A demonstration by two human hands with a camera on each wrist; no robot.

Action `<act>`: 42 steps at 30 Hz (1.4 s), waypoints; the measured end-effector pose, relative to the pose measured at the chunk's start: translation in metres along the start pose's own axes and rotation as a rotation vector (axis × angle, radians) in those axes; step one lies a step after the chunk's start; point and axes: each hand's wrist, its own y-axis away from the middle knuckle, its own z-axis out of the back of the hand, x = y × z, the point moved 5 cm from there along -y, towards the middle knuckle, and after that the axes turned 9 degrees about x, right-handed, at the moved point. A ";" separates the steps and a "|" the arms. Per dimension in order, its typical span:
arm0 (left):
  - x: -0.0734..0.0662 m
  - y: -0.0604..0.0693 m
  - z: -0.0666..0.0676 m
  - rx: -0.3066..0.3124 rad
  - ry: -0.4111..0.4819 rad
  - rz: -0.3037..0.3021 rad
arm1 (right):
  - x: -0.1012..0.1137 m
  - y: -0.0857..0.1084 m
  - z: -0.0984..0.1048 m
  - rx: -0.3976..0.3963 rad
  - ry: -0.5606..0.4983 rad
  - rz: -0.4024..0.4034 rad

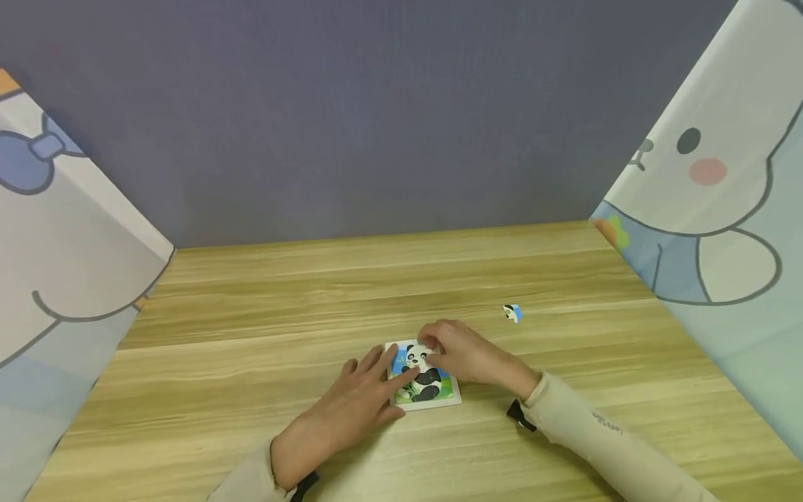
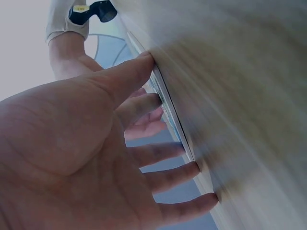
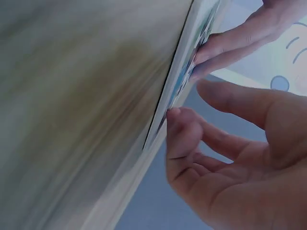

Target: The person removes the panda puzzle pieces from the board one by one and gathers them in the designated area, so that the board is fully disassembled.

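Step in hand, prob.: seating a pc at the puzzle's far R corner. Puzzle (image 1: 433, 380) = panda pic in white tray (image 1: 433, 406), flat on table (image 1: 282, 300), betw. both hands, mostly filled AFAICT; far R corner was hidden under R hand (image 1: 467, 355).

L hand (image 1: 360, 394): no grasp. Fingers spread & fairly straight, index across the pic, thumb tip by the near L corner. Looked like it was bracing the tray.

R hand: fingers curled, bent index tip down on the puzzle's edge area; R wrist view had thumb apart from that tip. No pc visible betw. them, but contact spot was covered, so can't tell if it had a pc or just pressed.

Loose pc (image 1: 512, 313): on table, beyond & R of tray, well apart from it, untouched. Black/white patch + blue, prob. head & sky. Only loose one I could see.

Next move, my read: get the corner flush, then R hand over to the loose pc, pinch by edges, turn to match, drop in. L hand should hold the tray meanwhile. Risk: thin pc, hard to lift off flat wood; a nudge could pop neighbors.

Text: small dark print (image 1: 607, 422) on R sleeve (image 1: 577, 425), illegible. Yellow label (image 2: 80, 8) on black wrist unit (image 2: 93, 11), too small to read. No brand legible anywhere.
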 end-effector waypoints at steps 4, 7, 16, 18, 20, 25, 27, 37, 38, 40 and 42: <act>0.000 0.001 0.000 0.002 0.007 0.002 | 0.002 0.000 -0.006 0.021 0.055 -0.003; -0.001 0.001 0.000 -0.001 0.010 0.003 | 0.003 0.001 -0.007 0.015 0.062 -0.002; -0.001 -0.001 0.000 0.004 -0.020 0.004 | 0.000 0.002 -0.008 0.026 -0.016 -0.022; -0.002 -0.002 -0.001 0.019 -0.029 0.003 | -0.001 0.003 -0.008 0.033 -0.026 -0.023; -0.001 -0.002 -0.001 0.030 -0.036 0.007 | -0.001 0.003 -0.009 0.033 -0.025 -0.018; 0.000 -0.001 -0.001 0.021 -0.032 0.019 | 0.001 0.001 -0.007 0.021 -0.019 -0.008; 0.000 -0.001 0.000 0.012 -0.029 0.017 | 0.001 0.001 -0.006 0.012 -0.018 -0.009; -0.004 -0.003 0.002 0.002 -0.035 0.014 | 0.000 0.003 0.001 -0.066 0.002 0.023; -0.004 -0.003 0.002 -0.001 -0.033 0.015 | 0.000 0.003 0.001 -0.070 0.003 0.025; -0.005 -0.003 0.002 -0.004 -0.028 0.016 | 0.000 0.004 0.002 -0.073 0.002 0.028; -0.005 -0.003 0.002 -0.002 -0.019 0.016 | 0.001 0.004 0.002 -0.071 0.007 0.033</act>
